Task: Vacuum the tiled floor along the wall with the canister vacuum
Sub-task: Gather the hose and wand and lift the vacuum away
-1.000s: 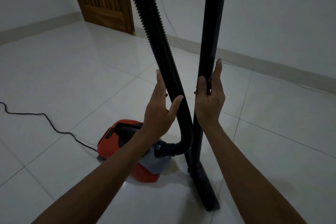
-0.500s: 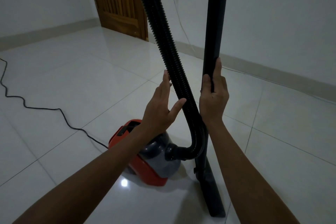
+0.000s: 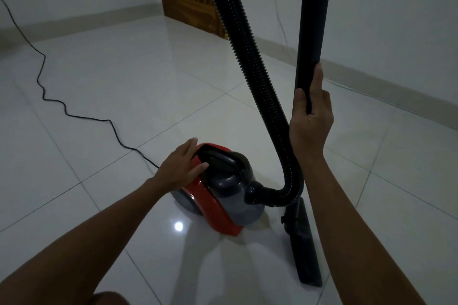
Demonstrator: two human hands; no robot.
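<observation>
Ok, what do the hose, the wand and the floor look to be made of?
Hose: flexible black plastic, judging by its ribbing and bend. Wand: rigid, smooth, matte black; plastic or coated metal, can't tell. Floor: glossy white tile, probably ceramic, with grout lines and a light reflection.

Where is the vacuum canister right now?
In the head view the canister sits on the tiled floor, low and centre, under the left hand at its handle, left of the upright wand gripped by the right hand.
</observation>
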